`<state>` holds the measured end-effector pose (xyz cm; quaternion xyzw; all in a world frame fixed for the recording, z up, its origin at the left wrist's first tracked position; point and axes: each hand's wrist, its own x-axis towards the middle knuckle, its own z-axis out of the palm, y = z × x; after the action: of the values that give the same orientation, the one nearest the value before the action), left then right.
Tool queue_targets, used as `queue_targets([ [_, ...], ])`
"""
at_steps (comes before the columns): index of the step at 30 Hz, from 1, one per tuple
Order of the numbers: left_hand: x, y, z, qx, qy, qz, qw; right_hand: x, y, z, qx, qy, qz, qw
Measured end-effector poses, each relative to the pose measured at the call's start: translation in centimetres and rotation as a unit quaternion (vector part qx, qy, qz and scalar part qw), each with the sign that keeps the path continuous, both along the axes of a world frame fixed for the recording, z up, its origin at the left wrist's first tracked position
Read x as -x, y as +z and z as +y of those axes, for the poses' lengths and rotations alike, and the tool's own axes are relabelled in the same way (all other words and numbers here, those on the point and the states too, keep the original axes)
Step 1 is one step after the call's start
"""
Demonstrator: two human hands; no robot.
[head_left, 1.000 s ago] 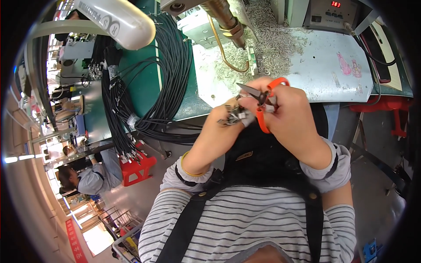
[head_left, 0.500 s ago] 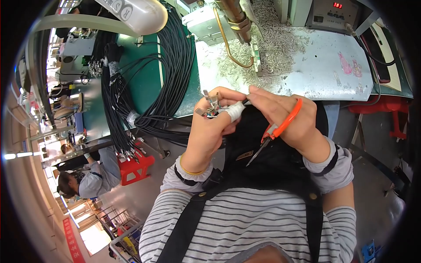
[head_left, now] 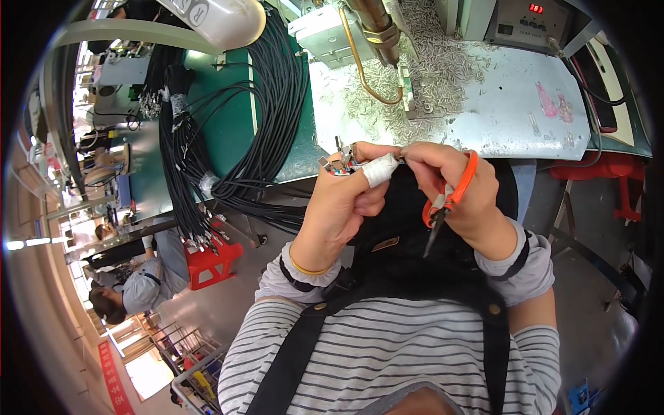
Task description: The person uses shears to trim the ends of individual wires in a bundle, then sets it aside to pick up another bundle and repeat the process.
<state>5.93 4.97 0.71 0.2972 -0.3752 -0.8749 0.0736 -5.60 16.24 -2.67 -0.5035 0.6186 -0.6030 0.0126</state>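
Note:
My left hand [head_left: 332,211] is closed around several small metal connectors [head_left: 339,164] with short coloured wires, which stick out above its knuckles. White tape [head_left: 380,170] wraps its thumb. The thumb and index finger pinch a small dark end, too small to name, and the fingertips of my right hand [head_left: 463,190] meet it there. Orange-handled scissors [head_left: 472,173] hang from the fingers of my right hand, blades pointing down over the black apron [head_left: 387,277]. Most of what lies inside the left fist is hidden.
A machine with a vertical metal head [head_left: 379,34] and bent copper-coloured tube [head_left: 363,83] stands ahead, amid scattered tiny metal pieces [head_left: 443,76]. Black cables [head_left: 277,104] coil at left. A control box [head_left: 529,24] is at far right. Another person [head_left: 142,283] sits at left near a red stool [head_left: 214,263].
Both hands have shifted slightly right, still meeting at the fingertips. The right fingers have curled more, and the scissors have swung so their blades point more steeply down.

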Motion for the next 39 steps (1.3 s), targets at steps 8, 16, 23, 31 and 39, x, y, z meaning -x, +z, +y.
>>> queue_targets([
  [8, -0.1, -0.3, 1.9, 0.313, 0.027, 0.007, 0.949, -0.9, -0.9, -0.5, 0.043, -0.059, 0.030, 0.997],
  [16, 0.2, -0.2, 2.0, 0.443, 0.054, 0.014, 0.895, -1.1, -0.7, -0.5, 0.053, -0.053, 0.018, 0.997],
  [23, 0.1, 0.1, 1.6, 0.263, 0.071, -0.037, 0.961, -0.9, -0.5, -0.3, 0.042, -0.024, -0.076, 0.996],
  [31, 0.0, 0.4, 1.8, 0.279, 0.117, -0.019, 0.953, -0.5, 1.3, 1.9, -0.325, 0.033, -0.089, 0.941],
  [39, 1.0, 0.2, -0.3, 0.263, 0.056, -0.056, 0.961, -0.5, 0.4, 1.5, -0.320, 0.037, -0.161, 0.933],
])
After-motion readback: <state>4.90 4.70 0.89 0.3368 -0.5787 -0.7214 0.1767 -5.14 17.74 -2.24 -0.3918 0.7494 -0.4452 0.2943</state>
